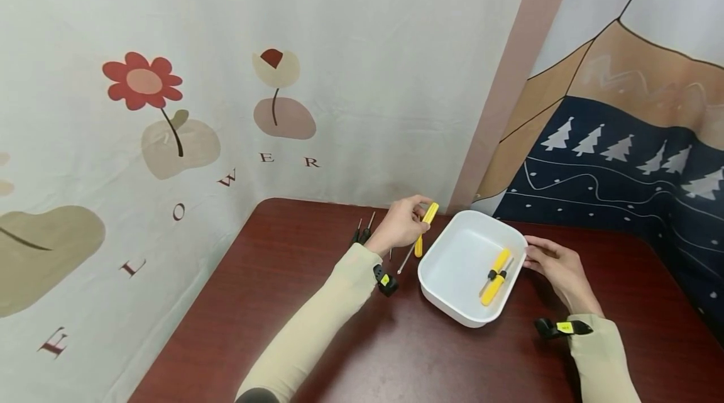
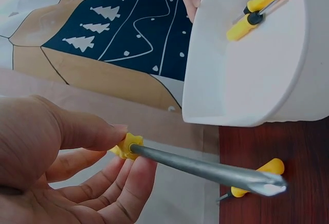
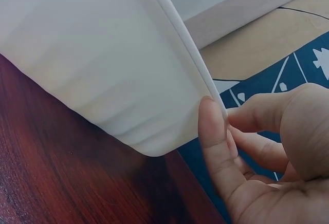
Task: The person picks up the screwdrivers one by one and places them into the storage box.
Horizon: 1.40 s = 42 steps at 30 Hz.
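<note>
My left hand (image 1: 400, 225) pinches a yellow-handled screwdriver (image 2: 205, 166) by its handle, between thumb and fingers. Its metal shaft points down, and a cross-shaped tip shows in the left wrist view. On the table just beyond lies another yellow-handled screwdriver (image 1: 418, 246), partly hidden. To the right stands a white plastic bin (image 1: 458, 261). Two small yellow screwdrivers, one upper (image 1: 500, 259) and one lower (image 1: 494, 290), lie crossed inside it. At the bin's right side, my right hand (image 1: 562, 271) holds the rim between thumb and fingers.
Dark-handled screwdrivers (image 1: 365, 234) lie behind the left wrist, partly covered by it. The reddish-brown table (image 1: 237, 321) ends at a printed curtain (image 1: 362, 76) along the back and left. Each wrist carries a strapped-on camera.
</note>
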{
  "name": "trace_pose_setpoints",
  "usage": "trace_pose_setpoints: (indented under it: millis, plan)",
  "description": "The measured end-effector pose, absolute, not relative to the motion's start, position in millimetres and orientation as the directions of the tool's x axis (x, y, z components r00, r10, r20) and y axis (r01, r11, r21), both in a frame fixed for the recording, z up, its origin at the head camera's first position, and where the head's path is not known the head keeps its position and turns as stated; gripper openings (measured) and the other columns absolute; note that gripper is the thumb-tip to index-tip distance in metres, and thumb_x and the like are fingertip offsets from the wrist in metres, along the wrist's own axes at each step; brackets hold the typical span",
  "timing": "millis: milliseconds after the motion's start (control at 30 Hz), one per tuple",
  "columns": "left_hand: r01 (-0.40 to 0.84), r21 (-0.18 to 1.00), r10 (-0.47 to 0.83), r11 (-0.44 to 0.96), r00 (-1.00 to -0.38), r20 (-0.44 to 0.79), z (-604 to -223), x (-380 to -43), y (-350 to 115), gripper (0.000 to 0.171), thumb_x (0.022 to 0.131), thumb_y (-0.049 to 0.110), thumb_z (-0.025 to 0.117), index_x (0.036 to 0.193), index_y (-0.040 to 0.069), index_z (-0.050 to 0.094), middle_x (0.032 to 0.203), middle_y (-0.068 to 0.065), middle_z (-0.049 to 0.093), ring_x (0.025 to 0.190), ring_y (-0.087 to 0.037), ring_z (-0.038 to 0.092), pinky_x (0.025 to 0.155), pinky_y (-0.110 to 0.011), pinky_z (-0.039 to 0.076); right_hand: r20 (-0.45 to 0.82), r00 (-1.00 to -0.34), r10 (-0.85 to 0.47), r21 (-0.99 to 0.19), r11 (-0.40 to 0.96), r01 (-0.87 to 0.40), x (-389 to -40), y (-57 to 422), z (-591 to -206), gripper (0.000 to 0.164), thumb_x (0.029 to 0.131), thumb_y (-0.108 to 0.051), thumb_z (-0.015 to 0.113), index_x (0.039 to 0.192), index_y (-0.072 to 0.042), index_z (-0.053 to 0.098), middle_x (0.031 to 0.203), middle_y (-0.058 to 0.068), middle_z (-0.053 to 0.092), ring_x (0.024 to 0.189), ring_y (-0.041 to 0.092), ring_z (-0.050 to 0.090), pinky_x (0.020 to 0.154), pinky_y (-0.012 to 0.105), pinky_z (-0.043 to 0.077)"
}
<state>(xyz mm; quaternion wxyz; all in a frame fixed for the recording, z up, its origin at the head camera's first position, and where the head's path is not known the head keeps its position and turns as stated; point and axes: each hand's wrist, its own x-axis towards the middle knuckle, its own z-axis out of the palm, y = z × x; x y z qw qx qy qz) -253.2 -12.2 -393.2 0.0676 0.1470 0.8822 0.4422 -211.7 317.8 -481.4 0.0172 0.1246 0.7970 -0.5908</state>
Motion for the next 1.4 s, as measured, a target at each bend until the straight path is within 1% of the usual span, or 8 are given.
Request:
trace_pose_setpoints:
  millis: [233,700,800,967,1033,1167,1267,1400]
  plan:
    - [0.221,0.795,0.338,0.565,-0.941,0.021,-394.0,-252.4,-4.9,0.051,0.094,0.003,0.07,0.143,0.012,0.059,0.109,-0.008,0.066,0.086,-0.014,0.063,0.066,-0.023,0.057,-0.165,-0.97,0.176,-0.942,0.265,0.208,-211.0,318.4,-481.7,0.053,0.104,-0.021,0.061,0.15,0.0,0.048,0.128,0.002,0.058,0.086,-0.002,0.067,0.081,0.017,0.058]
    - [0.205,0.779,0.335,0.593,-0.942,-0.008,-395.2,-252.8,15.3,0.05,0.094,0.004,0.07,0.142,0.011,0.06,0.109,-0.007,0.066,0.088,-0.013,0.061,0.071,-0.023,0.055,-0.177,-0.969,0.174,-0.94,0.261,0.218,-208.9,315.3,-478.6,0.053,0.104,-0.022,0.06,0.151,-0.001,0.048,0.143,0.017,0.052,0.086,-0.002,0.067,0.081,0.016,0.058]
    - [0.194,0.78,0.338,0.595,-0.941,-0.024,-395.5,-252.8,20.1,0.05,0.094,0.004,0.07,0.142,0.011,0.06,0.11,-0.006,0.066,0.088,-0.013,0.06,0.07,-0.022,0.054,-0.18,-0.968,0.175,-0.94,0.258,0.222,-208.6,315.2,-477.9,0.053,0.104,-0.022,0.061,0.151,0.0,0.048,0.136,0.012,0.056,0.086,-0.002,0.067,0.081,0.016,0.058]
    - [0.2,0.778,0.346,0.595,-0.938,-0.023,-397.0,-254.6,28.4,0.049,0.094,0.003,0.07,0.141,0.01,0.06,0.108,-0.006,0.064,0.089,-0.013,0.058,0.069,-0.021,0.053,-0.161,-0.972,0.171,-0.946,0.255,0.201,-208.1,315.1,-476.2,0.053,0.104,-0.021,0.061,0.15,0.001,0.049,0.114,-0.011,0.06,0.085,-0.002,0.067,0.081,0.017,0.058]
    - [0.205,0.776,0.347,0.596,-0.938,-0.019,-398.0,-255.8,31.8,0.048,0.094,0.003,0.071,0.14,0.01,0.06,0.107,-0.006,0.064,0.088,-0.013,0.057,0.068,-0.021,0.052,-0.157,-0.973,0.17,-0.946,0.257,0.198,-208.5,314.8,-476.1,0.052,0.104,-0.021,0.061,0.149,0.001,0.049,0.112,-0.013,0.059,0.085,-0.002,0.067,0.081,0.016,0.058]
    - [0.193,0.773,0.338,0.604,-0.941,-0.029,-400.5,-257.7,39.3,0.048,0.093,0.003,0.071,0.14,0.01,0.061,0.108,-0.007,0.064,0.086,-0.013,0.057,0.066,-0.02,0.051,-0.165,-0.971,0.17,-0.942,0.265,0.207,-209.4,313.7,-476.5,0.052,0.104,-0.021,0.06,0.15,0.0,0.048,0.128,0.004,0.059,0.086,-0.002,0.067,0.081,0.016,0.058]
    - [0.185,0.771,0.335,0.609,-0.941,-0.039,-402.2,-257.8,44.5,0.049,0.093,0.003,0.072,0.14,0.01,0.061,0.107,-0.006,0.063,0.084,-0.012,0.056,0.064,-0.02,0.05,-0.174,-0.97,0.172,-0.939,0.267,0.216,-209.4,312.9,-476.6,0.052,0.105,-0.021,0.059,0.151,-0.001,0.047,0.141,0.016,0.053,0.086,-0.003,0.066,0.082,0.016,0.058]
    - [0.203,0.758,0.349,0.62,-0.936,-0.035,-404.7,-258.4,50.9,0.049,0.092,0.003,0.072,0.139,0.01,0.061,0.105,-0.006,0.063,0.082,-0.012,0.055,0.062,-0.018,0.048,-0.186,-0.964,0.188,-0.934,0.269,0.233,-209.5,313.8,-477.2,0.052,0.105,-0.022,0.059,0.151,-0.002,0.047,0.144,0.017,0.051,0.086,-0.002,0.066,0.082,0.016,0.058]
